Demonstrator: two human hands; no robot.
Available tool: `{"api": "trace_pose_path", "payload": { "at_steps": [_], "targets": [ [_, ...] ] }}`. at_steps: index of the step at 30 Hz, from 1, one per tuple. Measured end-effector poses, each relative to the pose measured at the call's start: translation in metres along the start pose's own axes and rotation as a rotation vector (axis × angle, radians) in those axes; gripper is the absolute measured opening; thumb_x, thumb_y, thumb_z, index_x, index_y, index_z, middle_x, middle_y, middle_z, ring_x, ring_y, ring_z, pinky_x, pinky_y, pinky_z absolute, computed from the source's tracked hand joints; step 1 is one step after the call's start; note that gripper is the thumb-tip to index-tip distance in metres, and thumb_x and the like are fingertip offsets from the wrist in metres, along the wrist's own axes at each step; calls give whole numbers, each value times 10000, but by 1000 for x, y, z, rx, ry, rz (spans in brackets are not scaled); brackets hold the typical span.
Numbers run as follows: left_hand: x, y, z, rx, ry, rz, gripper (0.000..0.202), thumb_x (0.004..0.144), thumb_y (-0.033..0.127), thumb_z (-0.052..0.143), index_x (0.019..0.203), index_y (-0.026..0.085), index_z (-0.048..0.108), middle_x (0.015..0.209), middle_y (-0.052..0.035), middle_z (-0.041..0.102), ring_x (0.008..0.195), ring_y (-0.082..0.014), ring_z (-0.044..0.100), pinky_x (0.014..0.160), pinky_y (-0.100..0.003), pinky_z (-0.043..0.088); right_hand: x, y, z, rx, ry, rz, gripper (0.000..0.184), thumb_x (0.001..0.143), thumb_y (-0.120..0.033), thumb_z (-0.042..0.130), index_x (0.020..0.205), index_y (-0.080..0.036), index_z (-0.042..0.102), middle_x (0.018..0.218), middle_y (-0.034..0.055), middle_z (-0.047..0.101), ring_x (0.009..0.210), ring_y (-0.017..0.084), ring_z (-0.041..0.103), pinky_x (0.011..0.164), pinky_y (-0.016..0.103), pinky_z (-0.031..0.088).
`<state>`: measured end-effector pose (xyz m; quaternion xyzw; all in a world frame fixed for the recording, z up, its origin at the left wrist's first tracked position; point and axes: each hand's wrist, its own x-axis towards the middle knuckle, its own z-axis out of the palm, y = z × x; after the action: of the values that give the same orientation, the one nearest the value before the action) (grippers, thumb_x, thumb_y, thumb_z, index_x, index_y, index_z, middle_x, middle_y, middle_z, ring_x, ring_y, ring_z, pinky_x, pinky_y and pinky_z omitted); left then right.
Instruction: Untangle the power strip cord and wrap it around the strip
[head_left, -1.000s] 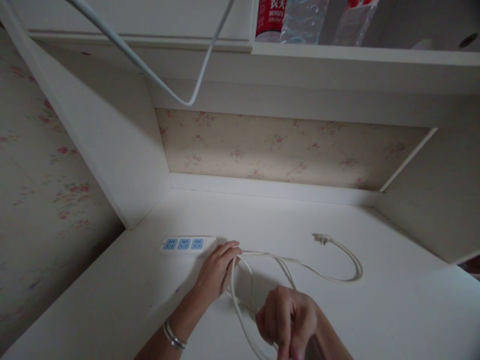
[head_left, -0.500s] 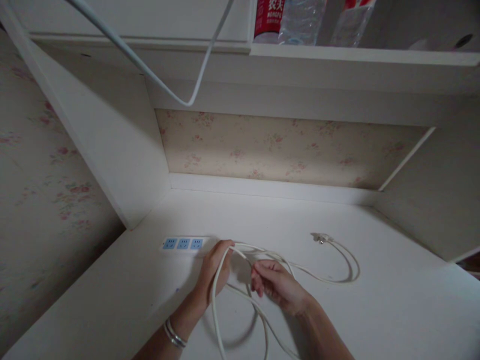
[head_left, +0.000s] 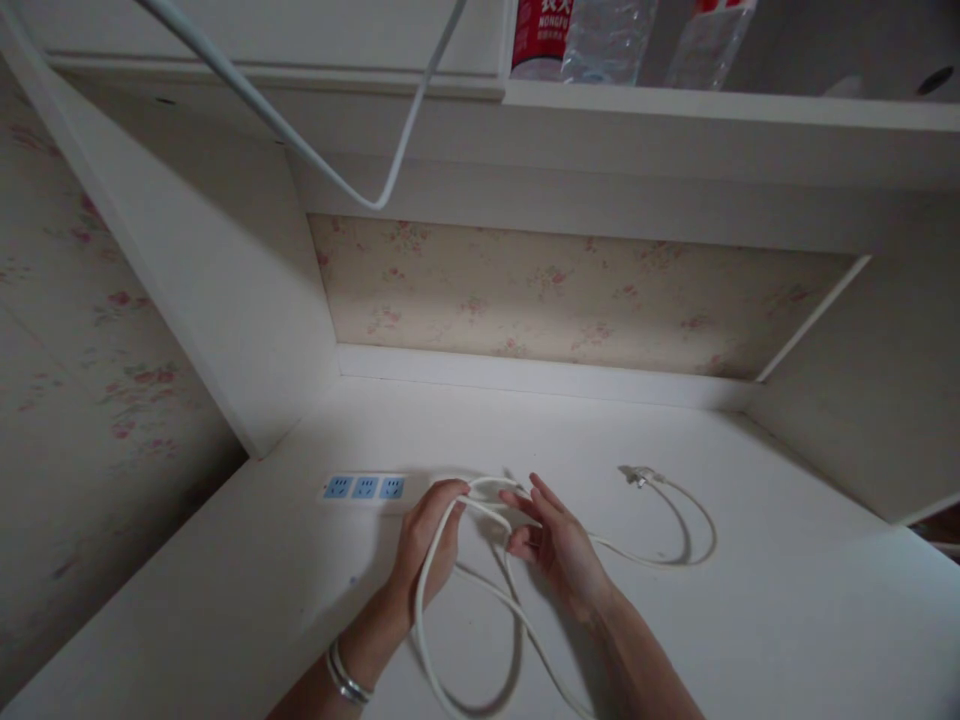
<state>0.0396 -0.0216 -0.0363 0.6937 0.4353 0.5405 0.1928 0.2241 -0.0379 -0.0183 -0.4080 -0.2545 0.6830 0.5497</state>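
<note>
A white power cable lies in loose loops around both hands. My left hand is closed on the loops near the end of the power strip, a white bar with blue sockets. To the right of it, my right hand has its fingers apart, with thumb and fingertips around the cable but not pinched on it. The cable's plug rests on the white desktop further right, beyond a curved length of cable. Part of the power strip is hidden behind my left hand.
Overhead, a bent white lamp arm or rod hangs across the view. Plastic bottles stand on the upper shelf. Side panels and a back ledge bound the white desk.
My right hand has gone from a pinch on the cable to spread fingers, reaching slightly up and forward. The loop below has shifted. My left hand keeps its hold.
</note>
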Motion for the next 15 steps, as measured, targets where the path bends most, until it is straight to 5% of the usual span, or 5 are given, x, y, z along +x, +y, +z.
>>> {"api": "trace_pose_path", "payload": {
  "at_steps": [5,8,12,15],
  "targets": [
    [-2,5,-2,-6,42,-50,184,886,228,482,995,208,630,987,-48,682,932,-176,630,860,-294,490,-5,-11,0,78,-62,52,512,824,-336,662,1283,-257,449,1324,100,545,653,140,690,552,275,595],
    [4,9,-12,-15,167,-199,198,896,281,471,1016,207,609,907,-37,676,700,-136,623,669,-250,510,-5,-24,-11,199,-90,63,477,834,-280,644,1271,-269,451,1224,89,608,775,189,711,602,292,606],
    [17,18,-29,-93,428,-376,234,913,356,439,1049,202,552,916,-14,647,441,-60,484,448,-204,427,5,-34,-34,336,60,-8,217,845,-206,608,1055,-195,555,1016,72,678,802,176,708,631,257,606],
    [21,21,-33,-137,465,-388,237,901,379,465,1029,197,546,966,-16,636,440,-47,488,439,-195,424,15,-31,-46,324,201,-130,194,790,-144,658,954,-200,569,1009,42,681,790,156,701,628,242,609]
  ]
}}
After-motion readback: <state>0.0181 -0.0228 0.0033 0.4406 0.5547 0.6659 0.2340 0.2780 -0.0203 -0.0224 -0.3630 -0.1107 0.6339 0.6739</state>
